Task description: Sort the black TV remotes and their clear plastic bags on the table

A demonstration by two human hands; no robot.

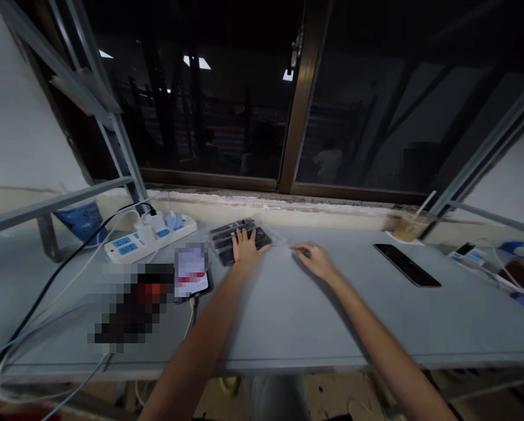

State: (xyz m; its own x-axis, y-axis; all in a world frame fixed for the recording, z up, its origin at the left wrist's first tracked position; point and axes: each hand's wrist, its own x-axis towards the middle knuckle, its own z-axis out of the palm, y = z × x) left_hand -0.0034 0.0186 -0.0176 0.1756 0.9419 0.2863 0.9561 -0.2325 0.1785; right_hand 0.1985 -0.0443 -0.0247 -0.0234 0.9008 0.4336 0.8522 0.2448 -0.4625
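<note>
A small black keyboard [226, 237] lies near the back of the grey table [288, 316]. My left hand [245, 247] rests flat on its right half, fingers stretched out over the keys. My right hand [314, 259] lies a little to the right of the keyboard, curled over a small dark object [302, 251] that I cannot make out. Clear plastic film [279, 238] lies between the two hands.
A white power strip [150, 238] with plugs and cables sits back left. A phone [191, 272] and a blurred dark item [134, 310] lie left of my arm. A black phone [407, 265], a drink cup [413, 225] and clutter [511, 269] lie right.
</note>
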